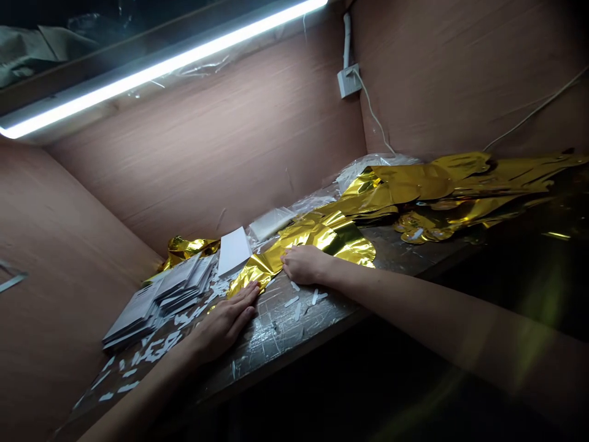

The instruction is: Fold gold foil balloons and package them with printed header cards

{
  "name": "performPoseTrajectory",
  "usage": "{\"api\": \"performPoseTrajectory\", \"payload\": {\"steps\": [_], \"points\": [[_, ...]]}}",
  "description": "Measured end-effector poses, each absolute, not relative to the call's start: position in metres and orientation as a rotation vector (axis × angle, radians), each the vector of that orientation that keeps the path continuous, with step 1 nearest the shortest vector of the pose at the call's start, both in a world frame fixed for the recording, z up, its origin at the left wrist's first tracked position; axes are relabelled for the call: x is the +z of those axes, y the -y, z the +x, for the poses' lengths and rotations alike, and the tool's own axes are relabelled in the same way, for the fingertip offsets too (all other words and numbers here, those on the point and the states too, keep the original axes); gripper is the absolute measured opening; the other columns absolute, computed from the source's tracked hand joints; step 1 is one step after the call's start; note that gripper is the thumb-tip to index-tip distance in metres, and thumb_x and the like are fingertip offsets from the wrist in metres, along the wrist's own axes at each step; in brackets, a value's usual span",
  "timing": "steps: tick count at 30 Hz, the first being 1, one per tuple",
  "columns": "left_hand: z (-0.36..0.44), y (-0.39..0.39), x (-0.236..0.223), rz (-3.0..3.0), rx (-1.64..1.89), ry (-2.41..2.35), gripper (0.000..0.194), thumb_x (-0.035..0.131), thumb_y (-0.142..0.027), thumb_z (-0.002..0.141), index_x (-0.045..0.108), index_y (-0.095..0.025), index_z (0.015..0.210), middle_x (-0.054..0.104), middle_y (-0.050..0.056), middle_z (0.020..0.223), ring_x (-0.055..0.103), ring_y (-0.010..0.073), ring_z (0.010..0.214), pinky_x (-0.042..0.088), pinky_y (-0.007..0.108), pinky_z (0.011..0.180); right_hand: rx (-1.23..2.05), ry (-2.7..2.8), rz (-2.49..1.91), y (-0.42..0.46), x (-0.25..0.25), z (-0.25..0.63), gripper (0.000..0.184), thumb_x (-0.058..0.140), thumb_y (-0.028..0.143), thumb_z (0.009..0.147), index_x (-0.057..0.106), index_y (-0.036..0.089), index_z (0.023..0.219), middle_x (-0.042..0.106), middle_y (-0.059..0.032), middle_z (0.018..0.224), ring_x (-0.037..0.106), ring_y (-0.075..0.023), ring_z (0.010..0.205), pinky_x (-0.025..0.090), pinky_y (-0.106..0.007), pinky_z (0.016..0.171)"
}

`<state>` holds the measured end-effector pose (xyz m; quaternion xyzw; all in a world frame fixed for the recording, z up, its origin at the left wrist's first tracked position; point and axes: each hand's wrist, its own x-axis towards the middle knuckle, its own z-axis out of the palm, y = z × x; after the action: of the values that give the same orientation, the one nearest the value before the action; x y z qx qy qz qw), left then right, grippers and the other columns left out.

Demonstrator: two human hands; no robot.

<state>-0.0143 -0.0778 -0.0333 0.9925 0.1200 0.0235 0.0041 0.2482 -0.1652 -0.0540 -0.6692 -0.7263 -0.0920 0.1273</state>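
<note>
**Gold foil [322,236] flat under two open hands**

Near end of the sheet spread crinkled across the bench, the rest running off to the right into a long crumpled heap [453,190]. Right hand [304,265] open, palm down, fingers lying on the foil, no grip. Left hand [225,325] open too, fingers nearly straight, tips at the foil's lower edge, touching or just short of it, hard to tell; nothing held. Best handling, in all likelihood: flat fingers, light even pressure, no pinching, with such thin film probably quick to crease or tear. Just by the right hand, small white paper strips [297,307] on a scratched clear plastic cover [271,334]. Beyond the left hand, stacked grey-and-white cards [156,301] and a plain white card [234,250]; behind them, a crumpled gold wad [186,248]. Farther back, a clear plastic wrap [271,224], brown laminate walls [207,153], a wall socket [348,81], a lit LED tube [156,70].
</note>
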Motion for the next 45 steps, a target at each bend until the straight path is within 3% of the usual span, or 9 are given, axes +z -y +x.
{"api": "performPoseTrajectory", "payload": {"steps": [14, 28, 30, 32, 35, 37, 40, 42, 45], "points": [[-0.014, 0.092, -0.028, 3.22, -0.056, -0.539, 0.06, 0.027, -0.044, 0.108, 0.051, -0.009, 0.151, 0.045, 0.013, 0.157, 0.041, 0.0245, 0.148, 0.032, 0.042, 0.125, -0.347, 2.193, -1.931, 0.159, -0.06, 0.249, 0.031, 0.049, 0.019, 0.095, 0.077, 0.013, 0.106, 0.074, -0.0178, 0.117, 0.069, -0.0295, 0.108, 0.052, -0.039, 0.094], [-0.063, 0.099, -0.004, 3.191, -0.118, -0.67, 0.049, 0.03, -0.043, 0.108, 0.074, -0.026, 0.123, 0.064, 0.004, 0.142, 0.061, 0.0232, 0.132, 0.047, 0.037, 0.115, -0.295, 2.18, -1.964, 0.159, -0.057, 0.247, 0.031, 0.049, 0.02, 0.095, 0.078, 0.013, 0.106, 0.074, -0.0181, 0.118, 0.069, -0.0308, 0.108, 0.054, -0.042, 0.092], [-0.065, 0.101, 0.002, 3.197, -0.128, -0.719, 0.051, 0.03, -0.043, 0.108, 0.078, -0.026, 0.108, 0.075, 0.005, 0.125, 0.071, 0.0248, 0.116, 0.054, 0.035, 0.101, -0.288, 2.185, -1.975, 0.161, -0.057, 0.247, 0.033, 0.048, 0.02, 0.096, 0.078, 0.013, 0.107, 0.073, -0.0185, 0.119, 0.069, -0.0313, 0.108, 0.055, -0.041, 0.09], [-0.06, 0.1, 0.012, 3.221, -0.161, -0.792, 0.058, 0.029, -0.045, 0.108, 0.079, -0.024, 0.085, 0.081, 0.006, 0.09, 0.076, 0.0239, 0.084, 0.055, 0.032, 0.078, -0.303, 2.201, -1.979, 0.163, -0.056, 0.246, 0.034, 0.047, 0.019, 0.096, 0.078, 0.013, 0.107, 0.074, -0.018, 0.119, 0.069, -0.0311, 0.108, 0.055, -0.04, 0.089], [-0.041, 0.088, 0.026, 3.272, -0.075, -0.874, 0.071, 0.027, -0.052, 0.107, 0.069, -0.021, 0.059, 0.066, 0.005, 0.054, 0.063, 0.0194, 0.052, 0.045, 0.032, 0.06, -0.361, 2.258, -1.977, 0.164, -0.054, 0.245, 0.034, 0.047, 0.019, 0.095, 0.079, 0.015, 0.105, 0.075, -0.0162, 0.115, 0.07, -0.0309, 0.106, 0.055, -0.04, 0.088], [-0.023, 0.074, 0.03, 3.293, 0.147, -0.801, 0.068, 0.029, -0.053, 0.107, 0.072, -0.02, 0.066, 0.069, 0.007, 0.061, 0.065, 0.0203, 0.057, 0.046, 0.033, 0.064, -0.417, 2.288, -1.979, 0.162, -0.055, 0.245, 0.034, 0.047, 0.02, 0.096, 0.079, 0.015, 0.103, 0.076, -0.0162, 0.112, 0.07, -0.0306, 0.104, 0.055, -0.039, 0.087], [0.004, 0.055, 0.018, 3.211, 0.363, -0.495, 0.051, 0.038, -0.05, 0.105, 0.076, -0.018, 0.114, 0.077, 0.012, 0.115, 0.071, 0.0272, 0.108, 0.05, 0.038, 0.096, -0.495, 2.275, -1.97, 0.159, -0.059, 0.245, 0.036, 0.044, 0.024, 0.098, 0.079, 0.014, 0.103, 0.075, -0.0187, 0.113, 0.07, -0.0299, 0.104, 0.054, -0.039, 0.089], [0.015, 0.047, 0.0, 3.135, 0.291, -0.359, 0.055, 0.039, -0.053, 0.104, 0.059, -0.02, 0.144, 0.057, 0.01, 0.15, 0.05, 0.0287, 0.142, 0.038, 0.041, 0.117, -0.509, 2.257, -1.962, 0.158, -0.062, 0.244, 0.04, 0.04, 0.025, 0.101, 0.077, 0.012, 0.108, 0.074, -0.0202, 0.118, 0.069, -0.0292, 0.109, 0.052, -0.038, 0.094], [0.018, 0.045, -0.027, 3.058, 0.07, -0.3, 0.068, 0.03, -0.058, 0.106, 0.031, -0.02, 0.162, 0.029, 0.009, 0.168, 0.024, 0.0279, 0.156, 0.019, 0.046, 0.128, -0.431, 2.251, -1.941, 0.154, -0.061, 0.247, 0.043, 0.039, 0.028, 0.102, 0.074, 0.009, 0.116, 0.072, -0.021, 0.122, 0.067, -0.0284, 0.115, 0.048, -0.036, 0.1]]}}
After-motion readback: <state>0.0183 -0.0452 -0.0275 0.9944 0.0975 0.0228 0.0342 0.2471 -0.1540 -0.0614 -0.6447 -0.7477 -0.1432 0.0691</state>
